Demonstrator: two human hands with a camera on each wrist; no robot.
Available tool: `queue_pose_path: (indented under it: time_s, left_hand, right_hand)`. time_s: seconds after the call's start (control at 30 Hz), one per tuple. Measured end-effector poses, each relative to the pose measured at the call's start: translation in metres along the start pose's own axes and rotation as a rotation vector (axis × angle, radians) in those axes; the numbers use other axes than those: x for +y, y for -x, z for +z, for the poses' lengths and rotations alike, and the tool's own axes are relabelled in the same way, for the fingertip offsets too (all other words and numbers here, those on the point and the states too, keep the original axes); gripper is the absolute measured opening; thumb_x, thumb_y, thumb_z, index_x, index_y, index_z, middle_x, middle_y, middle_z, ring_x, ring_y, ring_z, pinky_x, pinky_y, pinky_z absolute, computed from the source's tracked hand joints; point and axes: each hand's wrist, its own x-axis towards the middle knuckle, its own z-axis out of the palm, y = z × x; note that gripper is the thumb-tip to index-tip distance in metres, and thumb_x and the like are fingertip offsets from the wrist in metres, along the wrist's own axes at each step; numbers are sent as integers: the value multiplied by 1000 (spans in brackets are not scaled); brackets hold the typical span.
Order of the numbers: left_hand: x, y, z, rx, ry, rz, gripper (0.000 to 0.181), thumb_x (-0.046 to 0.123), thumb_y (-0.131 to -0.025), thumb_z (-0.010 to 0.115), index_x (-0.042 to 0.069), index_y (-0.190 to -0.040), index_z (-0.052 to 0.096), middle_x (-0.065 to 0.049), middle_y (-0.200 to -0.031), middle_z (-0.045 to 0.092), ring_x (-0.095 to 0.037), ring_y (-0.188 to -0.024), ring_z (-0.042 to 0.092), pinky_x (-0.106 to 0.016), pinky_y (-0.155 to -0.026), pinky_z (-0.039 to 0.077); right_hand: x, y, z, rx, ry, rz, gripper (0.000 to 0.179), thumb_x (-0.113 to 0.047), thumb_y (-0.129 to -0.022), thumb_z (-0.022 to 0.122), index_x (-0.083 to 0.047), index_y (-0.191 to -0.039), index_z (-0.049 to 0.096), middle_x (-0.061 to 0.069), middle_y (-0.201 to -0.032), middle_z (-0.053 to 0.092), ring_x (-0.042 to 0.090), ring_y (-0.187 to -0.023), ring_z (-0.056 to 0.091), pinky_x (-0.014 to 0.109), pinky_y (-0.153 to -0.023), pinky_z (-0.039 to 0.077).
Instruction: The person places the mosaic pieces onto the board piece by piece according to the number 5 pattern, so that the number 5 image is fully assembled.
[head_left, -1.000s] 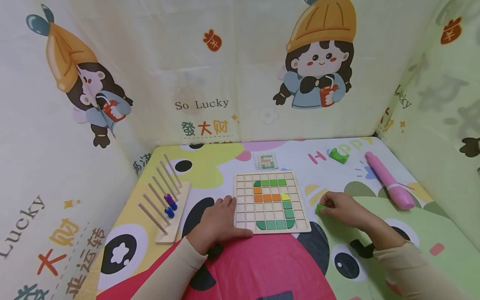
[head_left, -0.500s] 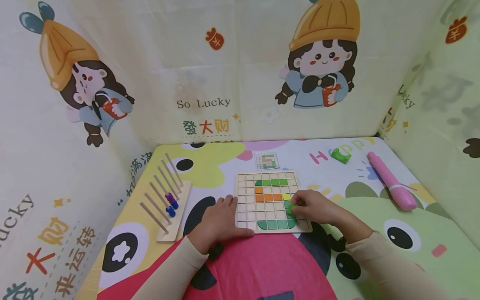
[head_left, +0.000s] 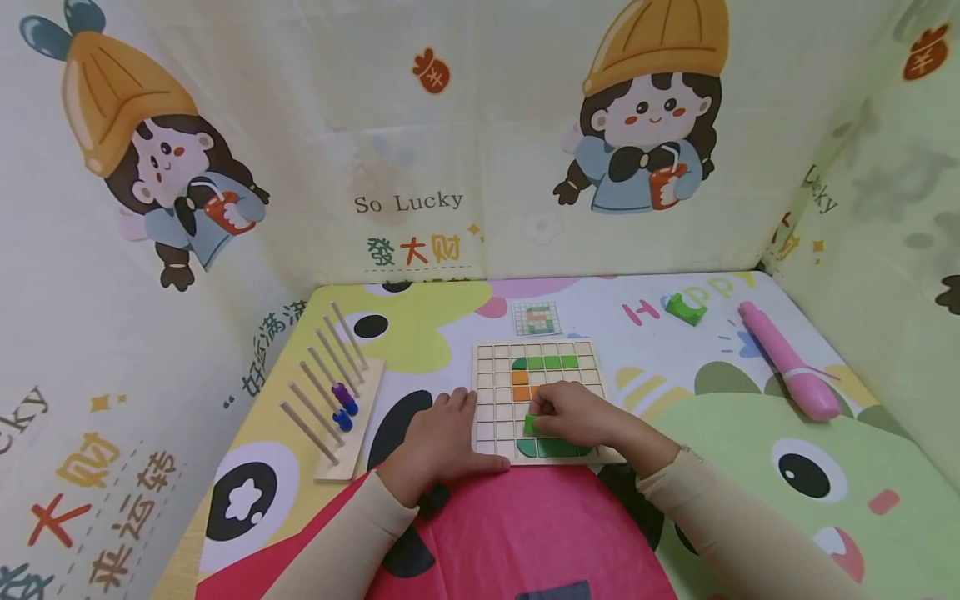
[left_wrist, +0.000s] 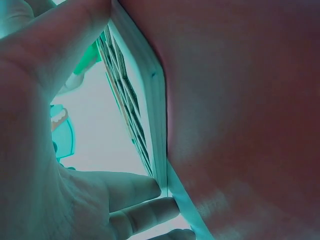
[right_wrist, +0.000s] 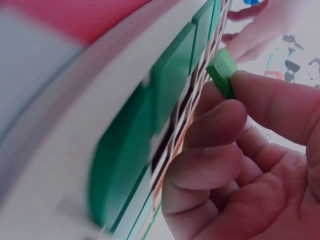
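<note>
A wooden grid board (head_left: 485, 400) lies on the table, with green, orange and other flat tiles set in its squares. My left hand (head_left: 429, 446) rests at its lower left corner, fingers along the left side and thumb on the near edge. In the left wrist view, the fairly straight thumb and fingers touch the board's rim (left_wrist: 156, 100). Over the lower middle of the grid, my right hand (head_left: 581, 414) pinches a small green tile (right_wrist: 223, 73) between thumb and finger. Tiles at the board's right side are hidden beneath this hand. Dark green tiles (right_wrist: 172, 75) line the near row.
A small pattern card (head_left: 536, 318) lies behind the board. To the left stands a wooden peg rack (head_left: 360, 417) with blue and purple beads. A green curved piece (head_left: 686, 309) and a pink bottle-shaped object (head_left: 787, 362) lie at the right. Printed cloth walls enclose the table.
My right hand has carried the green tile leftward, from the table right of the board to above the grid's lower middle. The left hand has stayed at the board's corner.
</note>
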Motion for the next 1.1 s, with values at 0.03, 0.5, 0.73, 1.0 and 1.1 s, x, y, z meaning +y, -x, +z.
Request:
queue_pose_path:
  time_s: [0.03, 0.5, 0.73, 1.0, 1.1]
  left_hand:
    - [0, 0, 0, -1, -2, -1, 120, 89, -69, 67, 6, -153, 45, -12, -148, 52, -28, -127, 54, -45, -85, 60]
    - [2, 2, 1, -9, -8, -2, 120, 88, -70, 67, 5, -154, 44, -13, -150, 51, -29, -130, 53, -46, -87, 60]
    - [0, 1, 2, -15, -3, -7, 120, 87, -70, 68, 6, -155, 43, -13, -151, 50, -30, -132, 51, -47, -89, 59]
    - [0, 0, 1, -20, 11, -5, 121, 86, -70, 69, 5, -156, 42, -14, -153, 49, -31, -133, 51, -48, -91, 59]
    - [-1, 0, 1, -22, 11, -7, 121, 86, -69, 70, 6, -156, 43, -13, -152, 49, -31, -133, 51, -48, -90, 59]
  right_hand:
    - [-2, -2, 2, -2, 12, -5, 2, -10, -92, 67, -12, -90, 67, -7, -74, 60, 11, -70, 53, 27, -64, 45]
    - [-13, -12, 13, 8, 120, 40, 12, -8, -91, 70, -17, -85, 67, -8, -75, 62, 10, -71, 55, 30, -67, 47]
    - [-17, -15, 19, 35, 240, 42, 10, -9, -89, 73, -18, -84, 70, -9, -78, 64, 11, -78, 57, 35, -73, 51]
    - [-21, -14, 21, 73, 309, 64, 12, -12, -88, 74, -21, -83, 68, -10, -79, 64, 12, -79, 57, 36, -69, 51]
    - [-17, -9, 20, 89, 264, 23, 9, -15, -88, 74, -21, -85, 68, -11, -78, 62, 10, -76, 56, 33, -69, 49]
